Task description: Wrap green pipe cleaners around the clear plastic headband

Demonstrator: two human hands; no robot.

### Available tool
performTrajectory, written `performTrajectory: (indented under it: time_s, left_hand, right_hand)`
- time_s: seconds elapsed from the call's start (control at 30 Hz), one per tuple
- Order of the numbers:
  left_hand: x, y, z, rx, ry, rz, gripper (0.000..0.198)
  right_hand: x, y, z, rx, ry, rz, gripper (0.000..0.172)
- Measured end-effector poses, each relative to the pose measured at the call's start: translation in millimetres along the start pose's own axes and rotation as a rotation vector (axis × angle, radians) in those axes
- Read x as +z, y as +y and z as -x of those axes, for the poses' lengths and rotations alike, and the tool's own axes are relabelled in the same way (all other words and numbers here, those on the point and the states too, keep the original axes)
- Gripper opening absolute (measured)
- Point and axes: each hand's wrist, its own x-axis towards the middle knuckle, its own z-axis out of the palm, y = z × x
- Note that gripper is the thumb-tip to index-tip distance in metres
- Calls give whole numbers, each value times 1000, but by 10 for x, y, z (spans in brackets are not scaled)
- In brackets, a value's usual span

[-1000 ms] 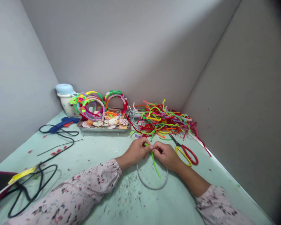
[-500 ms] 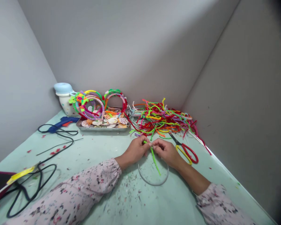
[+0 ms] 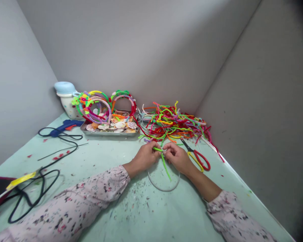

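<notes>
A plain grey headband point(image 3: 164, 190) hangs in a loop below both hands, its upper part hidden by the fingers. Lime-green pipe cleaner point(image 3: 166, 168) is wound on the band at the top, and its loose tail dangles inside the loop. My left hand point(image 3: 146, 156) is closed around the green-wrapped section. Just to its right, my right hand point(image 3: 177, 158) pinches the bare grey band close to where the green wrapping ends; its fingertips partly hide the grip. Scissors point(image 3: 195, 155) with red and yellow handles lie right of my right hand.
Behind the hands is a heap of coloured pipe cleaners point(image 3: 175, 124). A metal tray point(image 3: 111, 133) holds seashells, with wrapped headbands point(image 3: 98, 109) standing on it. At left are a blue glue gun point(image 3: 65, 126), a black cord point(image 3: 43, 195) and a white cup point(image 3: 67, 101) with a blue lid.
More of the green wrapping now shows between the hands, and the fingertips have parted slightly. The whole scene has shifted a little up and left in view.
</notes>
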Motion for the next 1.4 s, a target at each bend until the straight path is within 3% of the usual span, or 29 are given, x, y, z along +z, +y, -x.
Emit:
performTrajectory:
  time_s: [0.17,1.4]
  left_hand:
    - [5,-2,3,-3,42,-30,13]
    - [3,17,17,4,10,33,8]
  right_hand:
    - [-4,-28,-1,4,-11,8,11]
    - [-6,-68,9,5,-49,-47,11]
